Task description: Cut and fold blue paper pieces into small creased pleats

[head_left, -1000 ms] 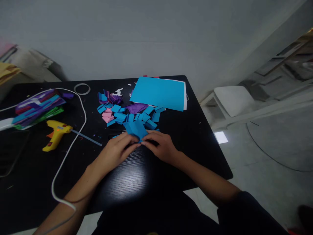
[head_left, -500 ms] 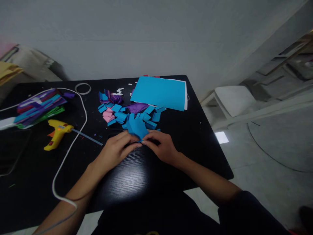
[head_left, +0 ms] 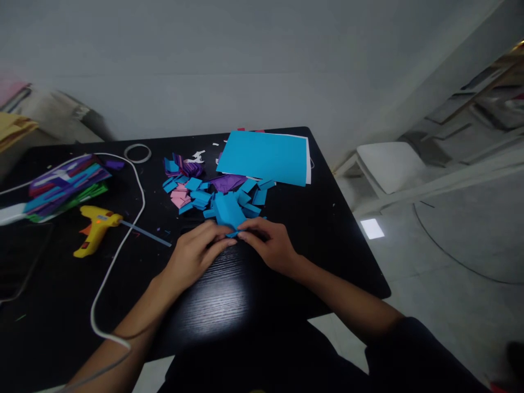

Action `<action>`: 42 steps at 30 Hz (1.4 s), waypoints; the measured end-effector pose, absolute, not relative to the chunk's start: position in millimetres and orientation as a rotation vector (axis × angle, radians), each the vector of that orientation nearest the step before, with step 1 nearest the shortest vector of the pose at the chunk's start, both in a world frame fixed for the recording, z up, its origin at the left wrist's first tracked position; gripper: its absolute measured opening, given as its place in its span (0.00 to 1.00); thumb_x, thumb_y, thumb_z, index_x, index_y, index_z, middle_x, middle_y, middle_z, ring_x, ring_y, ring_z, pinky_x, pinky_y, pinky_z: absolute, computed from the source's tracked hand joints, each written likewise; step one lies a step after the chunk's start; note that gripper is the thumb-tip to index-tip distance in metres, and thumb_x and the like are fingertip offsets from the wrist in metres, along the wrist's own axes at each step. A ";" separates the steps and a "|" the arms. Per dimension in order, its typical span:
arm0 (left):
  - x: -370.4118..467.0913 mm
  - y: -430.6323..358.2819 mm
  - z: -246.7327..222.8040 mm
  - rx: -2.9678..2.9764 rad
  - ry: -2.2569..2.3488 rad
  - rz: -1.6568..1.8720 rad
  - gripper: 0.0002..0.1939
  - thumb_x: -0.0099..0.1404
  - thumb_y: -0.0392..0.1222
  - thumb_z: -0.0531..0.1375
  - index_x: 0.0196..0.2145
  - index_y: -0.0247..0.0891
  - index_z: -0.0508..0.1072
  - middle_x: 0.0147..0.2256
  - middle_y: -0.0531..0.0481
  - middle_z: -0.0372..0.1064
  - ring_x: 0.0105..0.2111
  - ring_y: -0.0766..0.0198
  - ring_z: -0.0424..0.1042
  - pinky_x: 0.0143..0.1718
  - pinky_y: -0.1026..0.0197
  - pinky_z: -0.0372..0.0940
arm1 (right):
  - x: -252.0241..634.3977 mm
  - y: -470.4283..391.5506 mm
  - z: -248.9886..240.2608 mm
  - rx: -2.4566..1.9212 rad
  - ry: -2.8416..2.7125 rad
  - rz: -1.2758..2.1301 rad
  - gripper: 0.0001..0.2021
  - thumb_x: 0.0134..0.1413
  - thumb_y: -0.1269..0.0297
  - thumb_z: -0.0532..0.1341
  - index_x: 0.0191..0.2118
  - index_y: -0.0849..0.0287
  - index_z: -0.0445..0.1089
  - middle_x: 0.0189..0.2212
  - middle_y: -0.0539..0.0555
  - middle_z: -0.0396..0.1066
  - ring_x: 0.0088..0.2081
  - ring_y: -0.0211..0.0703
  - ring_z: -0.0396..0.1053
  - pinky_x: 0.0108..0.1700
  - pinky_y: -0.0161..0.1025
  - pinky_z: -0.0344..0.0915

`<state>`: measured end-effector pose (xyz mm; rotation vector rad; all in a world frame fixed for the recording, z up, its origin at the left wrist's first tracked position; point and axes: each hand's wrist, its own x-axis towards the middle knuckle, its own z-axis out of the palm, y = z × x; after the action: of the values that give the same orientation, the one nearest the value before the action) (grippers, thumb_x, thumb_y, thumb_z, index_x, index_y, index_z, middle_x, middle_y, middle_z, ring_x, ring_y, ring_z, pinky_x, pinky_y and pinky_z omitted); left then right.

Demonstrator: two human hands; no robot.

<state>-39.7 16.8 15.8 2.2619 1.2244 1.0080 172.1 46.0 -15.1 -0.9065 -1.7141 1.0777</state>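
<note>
A blue paper strip point(head_left: 228, 210) stands up between my two hands, its near edge folded over. My left hand point(head_left: 200, 248) pinches that edge from the left, thumb below and fingers above. On the right, my right hand point(head_left: 270, 244) grips the same edge between thumb and forefinger. The fingertips of both hands nearly meet at the fold. Just beyond lie many small folded blue paper pieces point(head_left: 200, 197), with pink paper pieces point(head_left: 180, 195) at their left. A crumpled purple paper point(head_left: 228, 182) lies behind them.
Blue paper sheets point(head_left: 264, 158) lie at the back of the black table point(head_left: 327, 262). A yellow glue gun point(head_left: 96, 229) with a glue stick rests at left, near a white cable point(head_left: 107, 273) that crosses my left forearm. Behind are a tape roll point(head_left: 137, 153) and coloured paper strips point(head_left: 67, 185). A white stool point(head_left: 391, 166) stands right.
The blue paper strip leans flatter, and its folded near edge shows more between my fingertips. Both hands keep their pinch in nearly the same place. The view has shifted slightly.
</note>
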 end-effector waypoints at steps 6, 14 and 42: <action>-38.9 15.5 18.0 2.204 1.225 1.016 0.05 0.71 0.39 0.63 0.44 0.39 0.76 0.30 0.53 0.69 0.30 0.66 0.71 0.34 0.65 0.65 | 173.3 45.1 -15.7 -0.851 -1.727 1.120 0.08 0.64 0.64 0.65 0.46 0.56 0.77 0.39 0.52 0.81 0.38 0.40 0.80 0.43 0.35 0.76; -39.4 14.3 18.0 2.103 1.267 0.980 0.03 0.71 0.40 0.63 0.41 0.39 0.77 0.30 0.53 0.71 0.30 0.66 0.71 0.33 0.65 0.66 | 174.5 44.1 -11.3 -0.844 -1.822 1.022 0.08 0.65 0.64 0.64 0.47 0.55 0.76 0.43 0.53 0.78 0.40 0.40 0.78 0.45 0.38 0.76; -33.3 9.1 28.2 2.192 1.218 1.170 0.09 0.66 0.36 0.67 0.43 0.43 0.77 0.38 0.50 0.62 0.37 0.62 0.68 0.34 0.59 0.67 | 175.3 46.4 5.6 -0.631 -1.781 1.013 0.02 0.63 0.65 0.66 0.38 0.55 0.76 0.35 0.53 0.79 0.49 0.48 0.74 0.56 0.51 0.72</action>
<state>-33.3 9.1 28.2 2.1923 1.2176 1.1704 175.3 46.4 5.6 -0.6311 -1.7806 1.0130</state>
